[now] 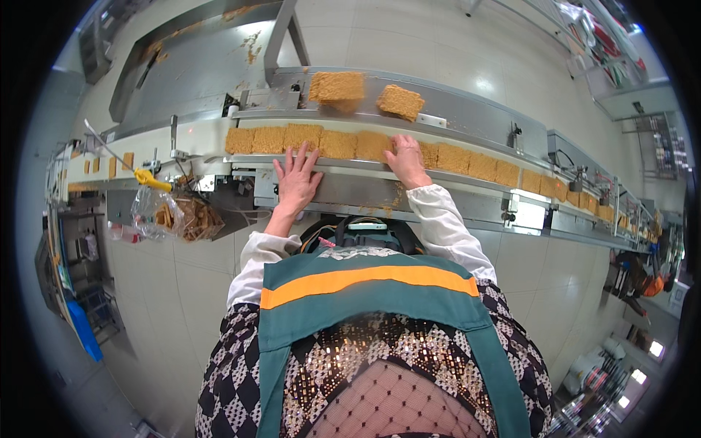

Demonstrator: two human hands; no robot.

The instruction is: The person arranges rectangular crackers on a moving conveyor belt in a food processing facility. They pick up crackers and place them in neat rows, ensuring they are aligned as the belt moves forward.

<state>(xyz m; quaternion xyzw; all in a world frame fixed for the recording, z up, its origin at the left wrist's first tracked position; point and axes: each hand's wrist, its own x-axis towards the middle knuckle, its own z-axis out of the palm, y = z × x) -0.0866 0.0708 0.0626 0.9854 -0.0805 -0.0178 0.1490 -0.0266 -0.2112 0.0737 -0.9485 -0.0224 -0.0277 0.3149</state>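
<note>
A single row of square, golden-brown crumbly food cakes point(338, 144) lies along the pale conveyor belt point(263, 124) before me. My left hand point(297, 180) is spread over the belt's near metal rail, its fingertips at the near edge of the cakes. My right hand point(406, 159) rests across the row further right. Its fingertips touch the right edge of a slightly blurred cake point(374, 145), and the palm hides part of the row. On the steel ledge beyond the belt sit a stack of cakes point(336, 87) and a smaller cake pile point(401, 102).
A steel tray point(202, 60) with crumbs stands at the far left. Clear plastic bags of brown pieces point(186, 216) hang below the belt, near a yellow-handled tool point(152, 179). Machine fittings point(578, 178) flank the belt at right. Another person point(654, 284) is far right.
</note>
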